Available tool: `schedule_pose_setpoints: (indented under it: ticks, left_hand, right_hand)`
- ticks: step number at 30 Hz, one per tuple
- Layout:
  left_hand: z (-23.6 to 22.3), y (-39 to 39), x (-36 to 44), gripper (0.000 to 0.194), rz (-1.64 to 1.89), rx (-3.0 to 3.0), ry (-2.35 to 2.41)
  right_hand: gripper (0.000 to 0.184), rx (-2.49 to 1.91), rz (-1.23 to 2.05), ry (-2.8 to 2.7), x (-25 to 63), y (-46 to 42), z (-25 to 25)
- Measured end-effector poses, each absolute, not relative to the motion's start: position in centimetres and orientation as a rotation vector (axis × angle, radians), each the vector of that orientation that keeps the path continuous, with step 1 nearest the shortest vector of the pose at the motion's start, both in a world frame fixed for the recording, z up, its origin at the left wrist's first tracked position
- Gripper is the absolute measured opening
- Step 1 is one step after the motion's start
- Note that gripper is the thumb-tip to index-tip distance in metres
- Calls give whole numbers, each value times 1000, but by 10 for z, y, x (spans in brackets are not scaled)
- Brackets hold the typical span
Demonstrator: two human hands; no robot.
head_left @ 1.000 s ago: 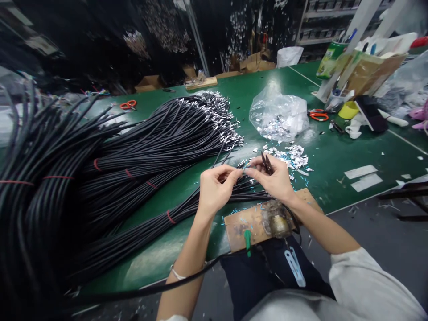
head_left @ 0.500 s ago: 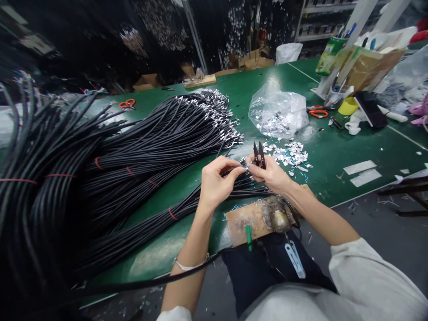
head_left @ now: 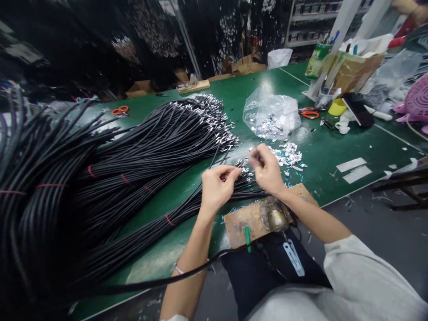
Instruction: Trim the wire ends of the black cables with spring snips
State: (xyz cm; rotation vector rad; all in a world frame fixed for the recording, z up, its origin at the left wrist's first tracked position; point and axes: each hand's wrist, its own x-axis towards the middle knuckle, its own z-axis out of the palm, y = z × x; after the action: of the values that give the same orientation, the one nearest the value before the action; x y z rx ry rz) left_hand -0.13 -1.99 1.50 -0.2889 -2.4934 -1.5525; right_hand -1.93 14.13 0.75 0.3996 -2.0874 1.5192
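Note:
My left hand (head_left: 219, 185) is closed in a pinch on the end of a black cable, mostly hidden by the fingers. Just right of it, my right hand (head_left: 267, 169) is raised with curled fingers, blurred by motion; the black snips seen in it earlier do not show now. Under and beside both hands lies a tied bundle of black cables (head_left: 187, 207) with stripped silvery ends (head_left: 245, 169). Behind my right hand is a heap of foil and wire scraps (head_left: 289, 154).
Larger cable bundles (head_left: 160, 142) cover the left of the green table (head_left: 321, 165). A wooden block (head_left: 237, 225) sits at the front edge. Farther back are a plastic bag (head_left: 272, 113), orange-handled scissors (head_left: 310, 113) and a phone (head_left: 358, 109). Part of another person (head_left: 413, 13) shows at upper right.
My right hand has drawn away from the left fingertips and turned, and the snips' blades have gone out of sight. The left hand keeps its pinch. The whole view has shifted slightly.

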Motion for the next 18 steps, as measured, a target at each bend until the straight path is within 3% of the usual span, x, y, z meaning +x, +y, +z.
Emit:
schedule_pose_setpoints:
  ticks: [3,12,18]
  left_hand:
    - [16,-20,-1,21,-1614,-243,-2430]
    - [18,-20,0,19,-1650,-208,-2366]
    - [17,-20,1,20,-1664,-219,-2350]
  right_hand:
    - [11,175,1673,-1950,-24,148,7]
    - [29,322,1938,-2171,-15,138,13]
    - [21,285,1975,-2176,-17,139,11]
